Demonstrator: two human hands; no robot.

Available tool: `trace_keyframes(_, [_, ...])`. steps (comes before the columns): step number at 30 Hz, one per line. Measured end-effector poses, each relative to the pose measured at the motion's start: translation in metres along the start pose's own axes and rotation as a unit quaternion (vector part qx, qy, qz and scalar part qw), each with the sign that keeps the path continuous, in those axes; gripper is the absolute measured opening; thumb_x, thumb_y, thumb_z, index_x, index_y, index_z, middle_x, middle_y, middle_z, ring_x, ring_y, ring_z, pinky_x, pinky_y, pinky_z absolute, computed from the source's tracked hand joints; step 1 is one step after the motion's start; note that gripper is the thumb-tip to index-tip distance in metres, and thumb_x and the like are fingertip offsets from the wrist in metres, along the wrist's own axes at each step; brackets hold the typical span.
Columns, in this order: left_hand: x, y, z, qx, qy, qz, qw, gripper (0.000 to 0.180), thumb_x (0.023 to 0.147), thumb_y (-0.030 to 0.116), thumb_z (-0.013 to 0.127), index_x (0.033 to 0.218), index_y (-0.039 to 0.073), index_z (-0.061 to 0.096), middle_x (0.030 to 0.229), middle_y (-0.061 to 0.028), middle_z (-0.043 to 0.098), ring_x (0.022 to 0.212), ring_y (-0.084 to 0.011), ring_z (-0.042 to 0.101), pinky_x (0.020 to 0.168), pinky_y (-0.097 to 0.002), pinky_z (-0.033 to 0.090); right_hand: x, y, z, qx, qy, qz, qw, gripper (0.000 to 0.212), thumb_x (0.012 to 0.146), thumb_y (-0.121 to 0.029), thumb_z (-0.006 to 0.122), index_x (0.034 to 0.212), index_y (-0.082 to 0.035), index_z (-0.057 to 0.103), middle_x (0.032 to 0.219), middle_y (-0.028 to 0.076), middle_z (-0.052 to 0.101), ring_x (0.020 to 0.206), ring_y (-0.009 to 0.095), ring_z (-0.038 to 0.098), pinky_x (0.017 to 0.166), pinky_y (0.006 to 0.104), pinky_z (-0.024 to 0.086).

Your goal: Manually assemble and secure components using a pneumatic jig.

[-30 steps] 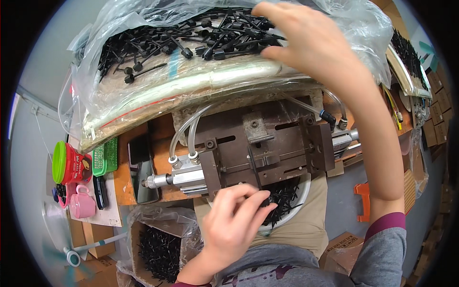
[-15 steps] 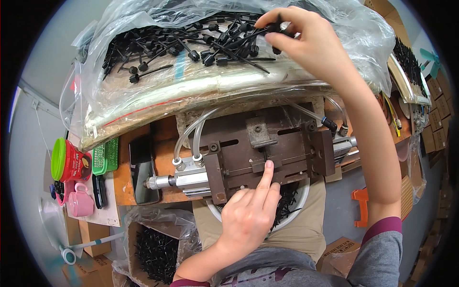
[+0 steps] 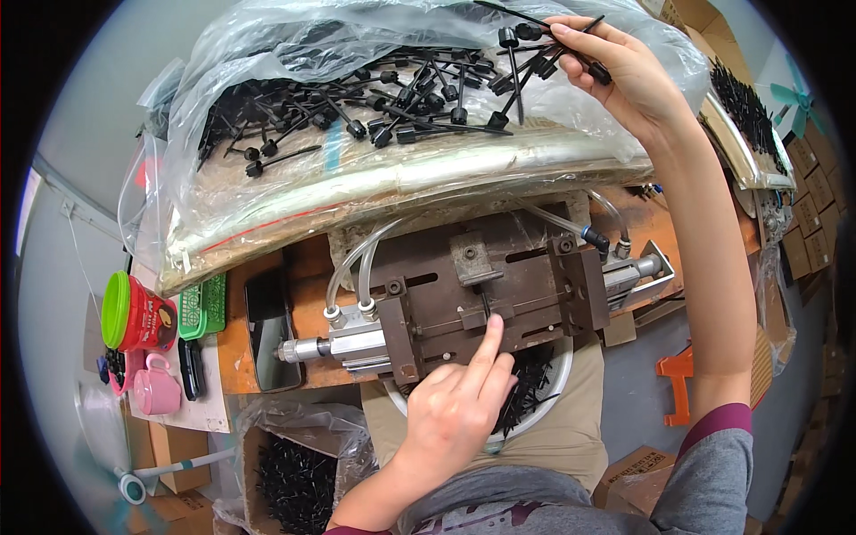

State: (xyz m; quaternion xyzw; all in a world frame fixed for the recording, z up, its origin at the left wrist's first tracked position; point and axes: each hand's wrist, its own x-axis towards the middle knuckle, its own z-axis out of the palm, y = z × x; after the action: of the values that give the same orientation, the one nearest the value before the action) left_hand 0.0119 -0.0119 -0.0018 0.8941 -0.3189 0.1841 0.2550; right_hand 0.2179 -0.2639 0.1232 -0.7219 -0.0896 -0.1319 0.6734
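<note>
My left hand [image 3: 456, 401] rests over the front of a brown metal clamping fixture [image 3: 526, 275]. Its index finger is stretched out, the tip at the lower end of a thin black stem [image 3: 486, 303] that shows below the small centre block [image 3: 473, 259]. Up at the right, my right hand [image 3: 629, 78] is closed on several black plastic stems with ribbed round heads [image 3: 599, 71], which stick out at various angles. Beneath and left of it, a loose pile of the same stems [image 3: 392, 111] lies on a plastic-covered tray [image 3: 410, 174].
Air cylinders [image 3: 361, 343] with clear hoses flank the fixture. A white-rimmed basin [image 3: 562, 374] of black pieces sits on my lap; a lined box [image 3: 294, 481] of them stands lower left. Left are a phone [image 3: 272, 330], a pink cup [image 3: 156, 388] and a green basket [image 3: 203, 308].
My right hand has moved right and slightly down, lifting several black stems from the pile. My left index finger stays at the fixture; the whole view has shifted slightly.
</note>
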Motion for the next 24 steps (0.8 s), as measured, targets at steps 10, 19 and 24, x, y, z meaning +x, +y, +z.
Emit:
trace_keyframes(10, [0.021, 0.011, -0.045, -0.070, -0.027, 0.007, 0.997, 0.061, 0.067, 0.036, 0.087, 0.118, 0.007, 0.071, 0.121, -0.0117, 0.070, 0.068, -0.0160, 0.067, 0.057, -0.0237, 0.051, 0.011, -0.014, 0.018, -0.252, -0.071, -0.213, 0.941, 0.011, 0.088, -0.001, 0.067, 0.100, -0.001, 0.068, 0.079, 0.002, 0.065, 0.068, 0.007, 0.059, 0.062, 0.0236, 0.048])
trace_keyframes(19, [0.047, -0.011, -0.049, -0.291, 0.144, -0.079, 0.942, 0.042, 0.079, -0.003, 0.078, 0.120, -0.001, 0.068, 0.119, -0.0149, 0.068, 0.094, -0.0162, 0.067, 0.076, -0.0275, 0.059, -0.008, -0.044, 0.012, -0.024, -0.098, -0.037, 0.994, 0.022, 0.093, -0.011, 0.067, 0.110, 0.002, 0.064, 0.080, 0.003, 0.063, 0.066, 0.010, 0.058, 0.061, 0.0236, 0.047])
trace_keyframes(24, [0.054, -0.010, -0.051, -0.424, 0.179, -0.154, 0.874, 0.051, 0.082, -0.013, 0.069, 0.131, -0.006, 0.058, 0.127, -0.0174, 0.063, 0.108, -0.0249, 0.067, 0.087, -0.0332, 0.060, -0.088, -0.038, 0.042, 0.065, -0.138, 0.026, 0.988, 0.025, 0.096, -0.015, 0.066, 0.117, -0.003, 0.064, 0.091, 0.003, 0.066, 0.058, 0.000, 0.051, 0.048, 0.0153, 0.038])
